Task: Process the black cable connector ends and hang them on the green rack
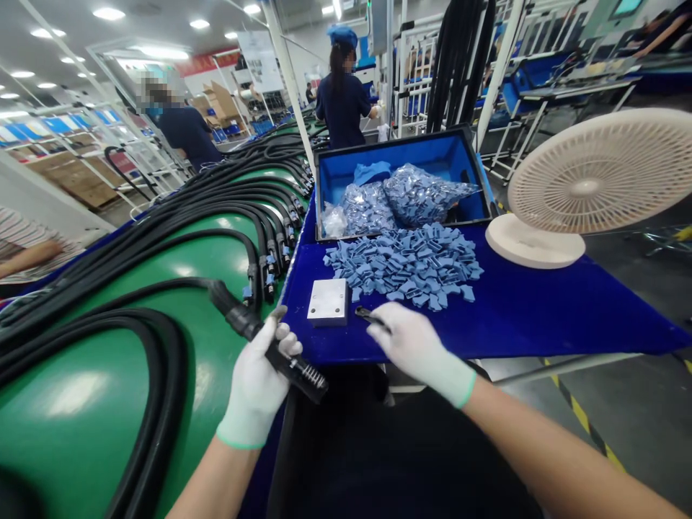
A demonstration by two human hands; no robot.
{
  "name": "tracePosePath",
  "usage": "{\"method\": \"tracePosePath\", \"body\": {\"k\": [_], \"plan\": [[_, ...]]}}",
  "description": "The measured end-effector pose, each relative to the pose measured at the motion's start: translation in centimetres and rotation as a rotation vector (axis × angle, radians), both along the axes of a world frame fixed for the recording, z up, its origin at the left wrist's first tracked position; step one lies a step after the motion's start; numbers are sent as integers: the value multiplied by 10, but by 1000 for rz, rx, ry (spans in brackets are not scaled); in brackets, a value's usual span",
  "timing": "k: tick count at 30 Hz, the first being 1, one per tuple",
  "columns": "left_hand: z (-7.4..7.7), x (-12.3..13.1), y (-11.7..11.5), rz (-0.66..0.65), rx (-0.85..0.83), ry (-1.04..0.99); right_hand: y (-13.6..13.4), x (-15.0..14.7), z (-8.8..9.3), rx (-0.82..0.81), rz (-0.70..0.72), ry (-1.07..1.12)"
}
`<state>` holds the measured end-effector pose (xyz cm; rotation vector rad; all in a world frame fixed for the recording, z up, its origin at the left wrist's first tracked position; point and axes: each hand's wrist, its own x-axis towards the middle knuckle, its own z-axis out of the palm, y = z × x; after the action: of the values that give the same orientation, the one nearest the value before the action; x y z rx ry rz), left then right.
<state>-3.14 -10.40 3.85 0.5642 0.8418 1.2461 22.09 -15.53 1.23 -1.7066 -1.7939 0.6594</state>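
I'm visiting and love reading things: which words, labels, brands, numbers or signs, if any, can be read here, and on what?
No text can be read in this picture.
Hanging white sheet: marks too small and blurred to read.
Red banner in the background: no wording can be made out.
Lit screen at top right: too small to read.
Metal block, beige fan, and black hose end in the left hand: no legible lettering.
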Motion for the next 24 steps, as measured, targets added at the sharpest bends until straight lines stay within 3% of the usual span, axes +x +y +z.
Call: {"method": "tracePosePath", "body": {"k": [2,5,10,14,20,24], "plan": [[9,-1,16,-12,118,124,22,22,-5,5,-151,-433],[21,3,40,8,293,310,47,37,-11,-57,-174,-650],[33,17,83,20,499,406,62,33,-17,-58,-184,-666],[31,28,108,30,568,462,62,35,-16,-37,-163,-691],[16,38,117,-12,576,553,49,43,-9,30,-123,-685],[9,41,118,-66,559,616,50,40,6,87,-81,-450]]}}
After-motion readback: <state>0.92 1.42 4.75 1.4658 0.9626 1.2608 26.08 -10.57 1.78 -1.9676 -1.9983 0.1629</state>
